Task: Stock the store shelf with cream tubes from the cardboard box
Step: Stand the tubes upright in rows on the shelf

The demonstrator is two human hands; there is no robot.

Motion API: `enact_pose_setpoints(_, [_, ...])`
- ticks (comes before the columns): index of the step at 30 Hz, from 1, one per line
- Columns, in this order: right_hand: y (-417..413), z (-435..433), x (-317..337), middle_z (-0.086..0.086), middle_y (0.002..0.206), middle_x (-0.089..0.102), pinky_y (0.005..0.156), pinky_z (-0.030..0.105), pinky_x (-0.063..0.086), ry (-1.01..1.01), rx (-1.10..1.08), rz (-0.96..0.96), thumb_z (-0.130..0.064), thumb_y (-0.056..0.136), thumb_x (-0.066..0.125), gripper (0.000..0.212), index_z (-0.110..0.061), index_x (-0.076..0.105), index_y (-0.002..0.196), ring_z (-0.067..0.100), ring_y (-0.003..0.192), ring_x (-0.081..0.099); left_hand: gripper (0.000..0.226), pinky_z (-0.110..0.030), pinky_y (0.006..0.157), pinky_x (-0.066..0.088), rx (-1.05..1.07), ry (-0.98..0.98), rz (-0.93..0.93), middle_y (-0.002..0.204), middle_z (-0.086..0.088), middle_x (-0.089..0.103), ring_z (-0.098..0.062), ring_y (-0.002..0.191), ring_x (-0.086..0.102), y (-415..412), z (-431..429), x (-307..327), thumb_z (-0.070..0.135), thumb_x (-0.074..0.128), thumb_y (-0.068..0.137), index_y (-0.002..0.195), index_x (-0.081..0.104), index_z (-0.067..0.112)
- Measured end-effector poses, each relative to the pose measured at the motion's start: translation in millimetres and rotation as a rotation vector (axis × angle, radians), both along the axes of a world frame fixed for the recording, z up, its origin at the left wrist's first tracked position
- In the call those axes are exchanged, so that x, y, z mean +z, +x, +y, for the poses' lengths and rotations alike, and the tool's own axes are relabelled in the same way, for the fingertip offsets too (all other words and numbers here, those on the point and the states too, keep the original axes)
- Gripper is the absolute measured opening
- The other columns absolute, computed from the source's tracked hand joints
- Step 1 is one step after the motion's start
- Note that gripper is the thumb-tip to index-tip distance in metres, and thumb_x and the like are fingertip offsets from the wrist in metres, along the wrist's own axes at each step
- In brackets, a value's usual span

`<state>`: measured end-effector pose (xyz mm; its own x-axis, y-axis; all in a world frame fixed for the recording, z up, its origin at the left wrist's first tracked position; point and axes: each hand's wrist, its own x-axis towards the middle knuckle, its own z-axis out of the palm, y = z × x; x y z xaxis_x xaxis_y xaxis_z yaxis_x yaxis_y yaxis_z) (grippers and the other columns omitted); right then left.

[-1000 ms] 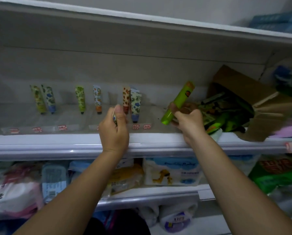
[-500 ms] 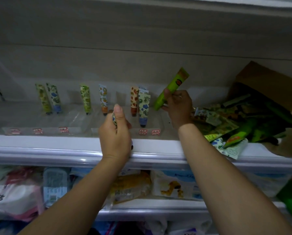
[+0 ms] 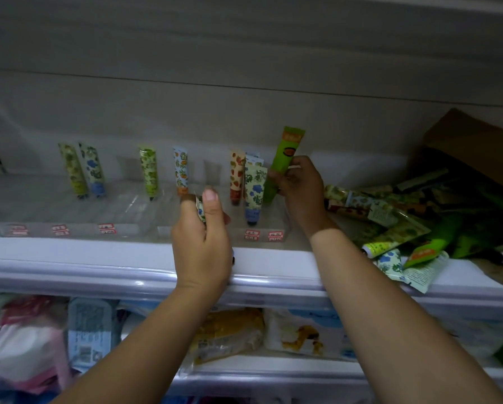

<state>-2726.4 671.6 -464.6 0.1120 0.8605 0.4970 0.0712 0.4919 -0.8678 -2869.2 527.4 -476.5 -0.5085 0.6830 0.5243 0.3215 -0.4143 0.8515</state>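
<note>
My right grip (image 3: 300, 188) pinches the green tube (image 3: 290, 142) mid-body; left grip (image 3: 203, 243) curls round a patterned tube (image 3: 200, 210). Probably light, squashy, slick; hold gently.

Single head-worn view, looking forward and down, close on shelf (image 3: 145, 258), hands (image 3: 203, 243) central
</note>
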Motion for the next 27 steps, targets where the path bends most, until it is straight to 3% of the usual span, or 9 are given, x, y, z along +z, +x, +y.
enact_pose_setpoints(2, [-1,0,0,0.009,0.08,0.072,0.073,0.05,0.06,0.02,-0.002,-0.052,-0.019,0.083,0.079,0.024,-0.028,0.058,0.09,0.028,0.08,0.073,0.047,-0.012,0.054,0.044,-0.007,0.008,-0.001,0.073,0.0,0.064,0.0,0.062,0.059,1,-2,2,0.049,0.033,0.103,0.085,0.054,0.011])
enact_pose_setpoints(5, [-1,2,-1,-0.001,0.081,0.068,0.065,0.019,0.054,0.017,0.001,-0.151,-0.01,0.088,0.074,0.019,-0.015,0.059,0.099,0.001,0.071,0.067,0.049,-0.012,0.054,0.043,-0.007,0.002,-0.005,0.074,0.001,0.064,-0.001,0.065,0.06,-1,-3,2,0.059,0.029,0.096,0.084,0.053,0.018])
enact_pose_setpoints(9, [3,5,-3,0.002,0.095,0.067,0.066,0.005,0.047,-0.046,0.048,-0.262,-0.008,0.091,0.071,0.022,-0.01,0.061,0.11,0.007,0.084,0.063,0.044,-0.013,0.055,0.044,-0.005,0.005,-0.008,0.073,0.003,0.064,-0.001,0.065,0.06,-1,-2,0,0.052,0.032,0.102,0.086,0.054,0.016])
enact_pose_setpoints(12, [5,5,-5,0.004,0.096,0.068,0.07,0.01,0.051,-0.068,0.066,-0.251,-0.005,0.09,0.071,0.02,-0.01,0.062,0.107,0.009,0.086,0.064,0.043,-0.012,0.055,0.045,-0.015,0.008,-0.008,0.072,0.001,0.062,0.001,0.063,0.058,0,-3,2,0.047,0.034,0.105,0.088,0.054,0.013])
enact_pose_setpoints(14, [4,6,-6,0.007,0.097,0.071,0.077,0.023,0.057,-0.078,0.041,-0.217,-0.005,0.086,0.075,0.023,-0.008,0.064,0.106,0.017,0.088,0.068,0.051,-0.013,0.055,0.045,-0.014,-0.003,-0.016,0.074,-0.001,0.063,0.0,0.064,0.058,0,-2,2,0.057,0.031,0.099,0.089,0.055,0.014])
enact_pose_setpoints(16, [3,7,-8,0.009,0.096,0.072,0.08,0.033,0.059,-0.088,0.007,-0.198,-0.006,0.081,0.079,0.027,-0.007,0.065,0.104,0.021,0.09,0.07,0.057,-0.024,0.061,0.049,-0.001,-0.005,-0.039,0.076,0.001,0.064,-0.003,0.067,0.061,-1,-1,2,0.061,0.028,0.1,0.093,0.057,0.013])
enact_pose_setpoints(19, [2,6,-9,0.009,0.094,0.072,0.082,0.038,0.059,-0.093,-0.01,-0.179,-0.008,0.078,0.083,0.029,-0.007,0.066,0.101,0.024,0.09,0.071,0.048,-0.04,0.071,0.055,0.02,0.017,-0.079,0.08,0.001,0.066,-0.018,0.076,0.065,-1,0,2,0.055,0.032,0.105,0.099,0.053,0.012])
enact_pose_setpoints(23, [2,6,-10,0.012,0.095,0.072,0.083,0.037,0.059,-0.126,-0.022,-0.181,-0.012,0.077,0.084,0.028,-0.007,0.067,0.099,0.027,0.091,0.071,0.043,-0.049,0.071,0.057,0.003,0.034,-0.116,0.075,0.004,0.06,-0.023,0.073,0.064,1,-4,5,0.06,0.03,0.103,0.095,0.046,0.021])
enact_pose_setpoints(27, [6,5,-10,0.006,0.098,0.07,0.08,0.023,0.055,-0.126,-0.037,-0.181,-0.024,0.085,0.079,0.026,-0.009,0.067,0.103,0.019,0.092,0.068,0.033,-0.039,0.067,0.056,0.019,0.048,-0.142,0.067,0.02,0.059,-0.003,0.064,0.056,0,-4,5,0.049,0.032,0.108,0.085,0.044,0.029])
